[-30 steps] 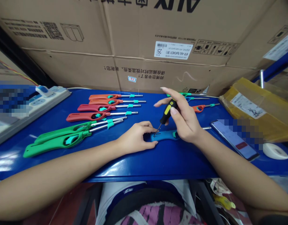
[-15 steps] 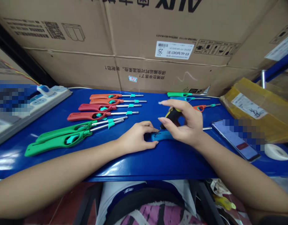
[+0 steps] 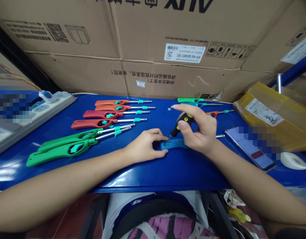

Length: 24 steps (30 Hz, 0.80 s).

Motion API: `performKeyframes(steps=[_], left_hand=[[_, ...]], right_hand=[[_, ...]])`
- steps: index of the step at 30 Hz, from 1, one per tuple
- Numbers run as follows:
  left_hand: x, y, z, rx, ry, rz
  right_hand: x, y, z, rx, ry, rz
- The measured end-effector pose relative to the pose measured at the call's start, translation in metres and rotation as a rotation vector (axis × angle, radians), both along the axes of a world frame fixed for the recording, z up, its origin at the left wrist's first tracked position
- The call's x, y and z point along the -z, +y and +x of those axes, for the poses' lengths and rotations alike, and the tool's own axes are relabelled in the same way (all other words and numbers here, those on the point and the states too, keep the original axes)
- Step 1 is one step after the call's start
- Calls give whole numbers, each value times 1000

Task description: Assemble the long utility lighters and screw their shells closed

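A blue gas lighter [image 3: 176,143] lies flat at the middle of the table. My left hand [image 3: 146,146] grips its handle end between thumb and fingers. My right hand [image 3: 200,129] is closed on a black and yellow screwdriver [image 3: 183,123], tilted with its tip down at the lighter's handle. The lighter's front part is mostly hidden under my right hand; its metal tube [image 3: 220,136] shows past it. A few small screws [image 3: 169,109] lie behind the screwdriver. Left of my hands are red lighters [image 3: 93,123], orange lighters [image 3: 110,103] and two green lighters [image 3: 55,149].
Behind the lighters stands a large cardboard box [image 3: 93,66]. At the back right lie a green lighter [image 3: 189,100], a blue lighter [image 3: 199,105] and an orange one. A phone [image 3: 257,152], a white oval object [image 3: 293,161] and a yellow-taped parcel [image 3: 289,132] are right. A power strip [image 3: 55,99] is left.
My right fingers have shifted on the screwdriver's handle, and more of the handle shows. The thumb has moved slightly right. My left hand and the blue gas lighter have stayed put.
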State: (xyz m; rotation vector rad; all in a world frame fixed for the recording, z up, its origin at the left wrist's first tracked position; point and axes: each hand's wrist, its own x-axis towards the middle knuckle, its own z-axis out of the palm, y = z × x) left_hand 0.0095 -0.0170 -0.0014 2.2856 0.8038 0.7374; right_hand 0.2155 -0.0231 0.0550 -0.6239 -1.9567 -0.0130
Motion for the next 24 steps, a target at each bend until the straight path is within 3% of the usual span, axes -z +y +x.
performKeyframes(steps=[2, 4, 9, 13, 15, 20, 24], left_hand=[[-1, 0, 0, 6, 1, -13], [-1, 0, 0, 2, 1, -9], [2, 0, 0, -8, -1, 16], [-1, 0, 0, 6, 5, -11], [-2, 0, 1, 5, 9, -11], [0, 0, 0, 1, -3, 18], [-1, 0, 0, 8, -3, -6]], right_hand=[[0, -1, 0, -84, -17, -129], [-1, -2, -1, -98, -18, -157], [1, 0, -1, 83, 24, 73], [2, 2, 2, -83, 23, -143], [2, 2, 2, -97, 17, -185], [1, 2, -1, 54, 29, 71], [2, 0, 1, -47, -30, -131]])
